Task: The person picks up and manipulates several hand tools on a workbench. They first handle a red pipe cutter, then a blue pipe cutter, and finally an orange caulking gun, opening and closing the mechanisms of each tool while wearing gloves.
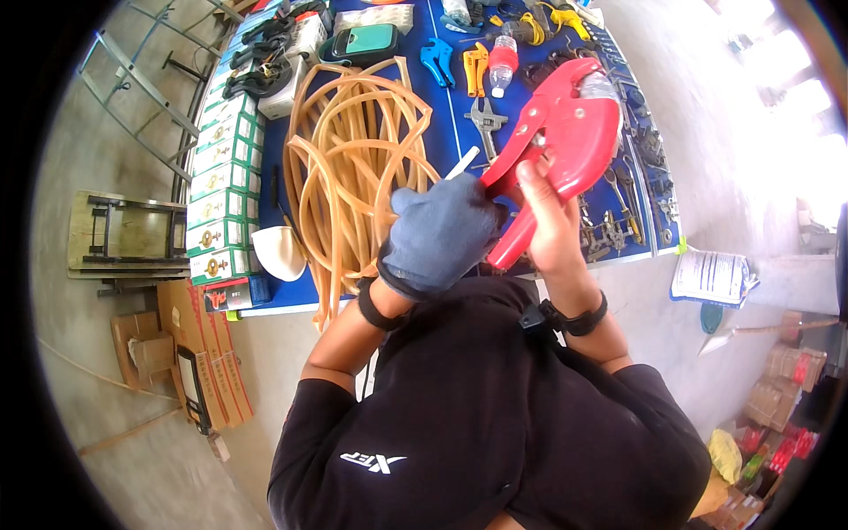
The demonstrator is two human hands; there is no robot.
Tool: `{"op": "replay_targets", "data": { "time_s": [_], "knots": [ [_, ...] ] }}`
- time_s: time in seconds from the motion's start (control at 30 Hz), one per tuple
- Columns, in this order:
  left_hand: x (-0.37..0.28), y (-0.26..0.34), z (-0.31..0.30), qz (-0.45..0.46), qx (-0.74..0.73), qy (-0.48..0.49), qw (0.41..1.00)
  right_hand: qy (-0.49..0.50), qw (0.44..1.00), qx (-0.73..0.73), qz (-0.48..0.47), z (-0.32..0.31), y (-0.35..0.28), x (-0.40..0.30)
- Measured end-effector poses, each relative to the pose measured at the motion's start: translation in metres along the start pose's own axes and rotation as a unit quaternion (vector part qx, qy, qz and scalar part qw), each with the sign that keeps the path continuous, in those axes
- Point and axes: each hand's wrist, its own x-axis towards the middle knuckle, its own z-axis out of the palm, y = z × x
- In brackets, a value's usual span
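Note:
A large red ratchet pipe cutter (583, 139) is raised over the near half of the table, its head pointing up and away to the right. My left hand (442, 232), in a blue-grey work glove, is closed at the end of one of its handles. A white marker-like stick (462, 163) pokes out beside the glove's fingers. My bare right hand (550, 218) grips the cutter around its other handle, thumb upward. Left of the glove lies a coil of tan rubber hose (351, 165). An adjustable wrench (487, 126) lies just beyond the hands.
Blue (437, 63) and yellow (475, 69) pipe cutters and a red-wrapped plastic bottle (503, 65) lie farther back. Green-white boxes (218, 205) line the left edge, near a white cup-like object (279, 254). Wrenches (623, 199) and metal fittings cover the right side.

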Motion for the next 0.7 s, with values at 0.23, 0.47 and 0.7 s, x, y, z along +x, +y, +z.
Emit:
{"op": "replay_targets", "data": {
  "time_s": [0.23, 0.47, 0.7],
  "knots": [
    [-0.020, -0.005, 0.010, -0.105, -0.261, 0.065, 0.957, 0.025, 0.996, 0.080, 0.015, -0.012, -0.008, 0.017],
    [-0.021, -0.004, 0.012, -0.025, -0.115, 0.104, 0.988, 0.028, 0.998, 0.052, 0.025, -0.003, -0.004, 0.015],
    [-0.031, -0.012, 0.017, 0.037, -0.052, -0.009, 0.998, 0.073, 0.994, 0.045, 0.062, -0.008, 0.006, 0.021]
  ]
}}
